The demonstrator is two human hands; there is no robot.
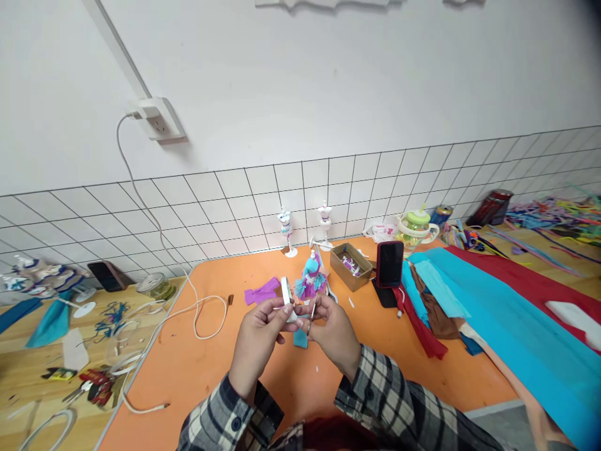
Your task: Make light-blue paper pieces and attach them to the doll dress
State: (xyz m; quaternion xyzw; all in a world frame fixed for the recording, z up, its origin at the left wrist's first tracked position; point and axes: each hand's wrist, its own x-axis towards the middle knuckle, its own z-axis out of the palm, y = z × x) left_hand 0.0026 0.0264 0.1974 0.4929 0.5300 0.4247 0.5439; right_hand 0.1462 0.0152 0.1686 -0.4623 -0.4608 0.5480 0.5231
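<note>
Over the middle of the orange table, my left hand (259, 333) is closed on what looks like a roll of white tape (285, 291), seen nearly edge-on. Close beside it, my right hand (335, 332) pinches a thin, shiny tool (312, 311), seemingly small scissors; its lower part is hidden by the fingers. The fingertips of both hands almost meet. Just behind them stands a small dress form (312, 269) in a blue and purple dress. Purple cloth (263, 292) lies to the left, and a blue scrap (300, 339) lies below my fingers.
Two white dress forms (287, 233) stand by the tiled wall. A cardboard box (351, 267) and an upright phone (389, 264) are right of centre. Blue fabric (516, 326) and red fabric cover the right side. A white cable (162, 235) crosses the left.
</note>
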